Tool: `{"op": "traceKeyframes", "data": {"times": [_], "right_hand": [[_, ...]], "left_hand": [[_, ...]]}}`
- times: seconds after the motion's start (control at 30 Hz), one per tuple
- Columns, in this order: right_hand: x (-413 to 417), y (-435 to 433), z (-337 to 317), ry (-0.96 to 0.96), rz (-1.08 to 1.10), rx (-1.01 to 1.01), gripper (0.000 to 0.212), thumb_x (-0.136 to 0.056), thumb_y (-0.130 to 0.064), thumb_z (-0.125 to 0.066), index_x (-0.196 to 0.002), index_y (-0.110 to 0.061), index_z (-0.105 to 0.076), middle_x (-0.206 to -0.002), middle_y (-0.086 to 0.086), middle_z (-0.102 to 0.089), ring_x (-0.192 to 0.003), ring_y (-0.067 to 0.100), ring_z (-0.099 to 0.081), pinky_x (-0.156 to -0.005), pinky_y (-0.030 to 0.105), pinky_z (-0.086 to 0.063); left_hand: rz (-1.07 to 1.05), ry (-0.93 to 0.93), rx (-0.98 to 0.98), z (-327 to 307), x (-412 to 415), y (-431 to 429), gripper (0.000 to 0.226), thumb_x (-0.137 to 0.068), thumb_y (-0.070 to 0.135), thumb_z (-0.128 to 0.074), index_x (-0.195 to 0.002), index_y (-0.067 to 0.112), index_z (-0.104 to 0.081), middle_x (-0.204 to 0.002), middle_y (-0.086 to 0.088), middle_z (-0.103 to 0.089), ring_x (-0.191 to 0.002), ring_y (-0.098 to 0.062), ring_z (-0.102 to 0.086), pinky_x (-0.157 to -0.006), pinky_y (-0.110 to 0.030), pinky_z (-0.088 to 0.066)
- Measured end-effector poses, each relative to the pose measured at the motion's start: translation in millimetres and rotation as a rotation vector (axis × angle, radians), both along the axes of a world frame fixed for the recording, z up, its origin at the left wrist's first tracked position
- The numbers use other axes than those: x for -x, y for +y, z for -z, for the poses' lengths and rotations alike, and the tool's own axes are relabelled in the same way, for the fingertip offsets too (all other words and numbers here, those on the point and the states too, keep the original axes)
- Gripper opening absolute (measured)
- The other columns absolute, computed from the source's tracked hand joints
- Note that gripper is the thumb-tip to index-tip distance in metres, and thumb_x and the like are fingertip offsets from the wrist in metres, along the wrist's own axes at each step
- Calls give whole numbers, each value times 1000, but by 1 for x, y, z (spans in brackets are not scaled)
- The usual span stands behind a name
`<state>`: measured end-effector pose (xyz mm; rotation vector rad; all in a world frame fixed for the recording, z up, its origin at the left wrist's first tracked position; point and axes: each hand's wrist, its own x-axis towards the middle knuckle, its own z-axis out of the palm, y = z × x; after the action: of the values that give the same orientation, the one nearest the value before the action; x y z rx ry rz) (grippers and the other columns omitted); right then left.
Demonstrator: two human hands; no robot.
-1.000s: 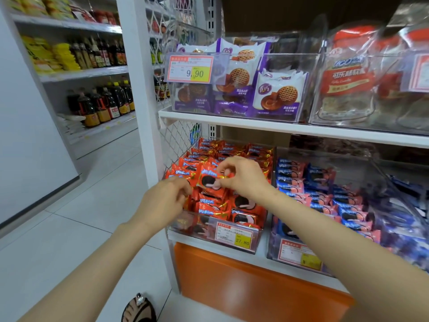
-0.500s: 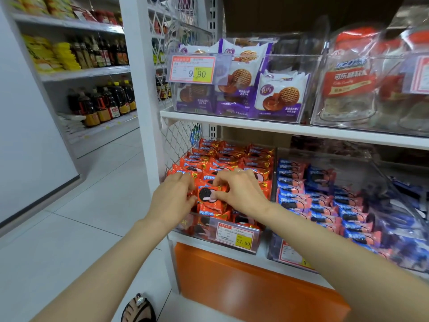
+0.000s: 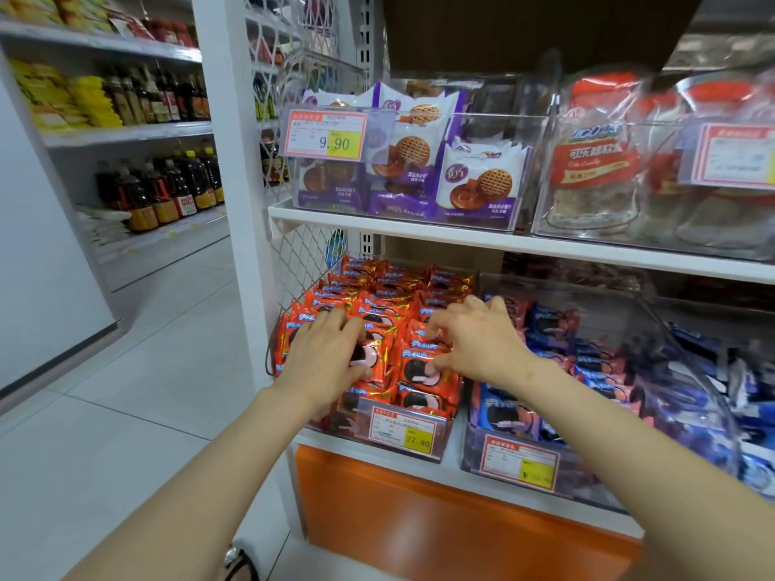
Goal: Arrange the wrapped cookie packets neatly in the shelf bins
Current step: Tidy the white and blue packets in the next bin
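Orange cookie packets (image 3: 377,306) in hand at the lower shelf (image 3: 369,457).
The left grip (image 3: 331,354) curls over one packet in the front rows, thumb at its lower edge. The right grip (image 3: 478,341) pinches another in the next row. The packets stand in rows in a clear bin (image 3: 348,421) behind a 27.80 price tag (image 3: 404,429), just beside a bin of blue cookie packets (image 3: 587,362).

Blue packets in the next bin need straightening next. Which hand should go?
Right. The right hand sits at the right edge of the red packets, beside the blue packets; the left hand would have to cross over.
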<state>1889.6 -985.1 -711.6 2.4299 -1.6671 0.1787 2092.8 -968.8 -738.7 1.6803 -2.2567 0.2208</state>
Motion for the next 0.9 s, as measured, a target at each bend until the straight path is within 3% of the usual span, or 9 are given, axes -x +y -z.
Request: {"op": "traceKeyframes", "data": {"times": [0.23, 0.43, 0.57, 0.67, 0.77, 0.9], "right_hand": [[-2, -3, 16, -4, 70, 73, 32, -77, -41, -71, -103, -25, -59, -111, -1, -61, -109, 22, -47, -89, 38, -26], [0, 4, 14, -16, 33, 56, 37, -79, -47, -67, -110, -27, -59, -117, -1, -56, -114, 22, -42, -93, 39, -26], [20, 19, -1, -236, 20, 35, 33, -83, -48, -64, -110, -30, -61, -111, -5, -58, -111, 18, -43, -94, 37, -28], [39, 37, -5, -480, -24, 71, 19, -85, -34, -67, -102, -24, -67, -99, -4, -65, -97, 14, -52, -91, 35, -41], [53, 60, -1, -692, -31, -25, 6, -84, -15, -69, -89, -17, -71, -85, -7, -67, -80, 10, -59, -78, 25, -47], [67, 91, 10, -771, -19, -103, 11, -85, -10, -67, -81, -20, -67, -74, -12, -64, -65, -3, -58, -66, 10, -43]], "left_hand": [[39, 28, 61, 4, 8, 6, 38, -84, 31, -65, -116, 18, -50, -118, -1, -47, -109, -19, -45, -83, -26, -36], [55, 24, 50, 1, 9, 7, 39, -85, 33, -63, -118, 18, -49, -119, 0, -46, -109, -16, -44, -82, -23, -34], [75, 83, 78, -8, 4, 17, 31, -89, 32, -58, -117, 19, -51, -117, 3, -48, -109, -13, -44, -81, -22, -33], [94, 197, 62, -12, 2, 29, 23, -90, 32, -57, -111, 20, -56, -111, 7, -49, -105, -10, -46, -75, -19, -33], [117, 286, -9, -9, 8, 46, 14, -90, 32, -58, -101, 23, -57, -102, 11, -51, -96, -6, -53, -71, -21, -42], [177, 324, -101, 1, 32, 77, 14, -89, 28, -60, -100, 20, -59, -99, 8, -57, -93, -11, -57, -75, -28, -46]]}}
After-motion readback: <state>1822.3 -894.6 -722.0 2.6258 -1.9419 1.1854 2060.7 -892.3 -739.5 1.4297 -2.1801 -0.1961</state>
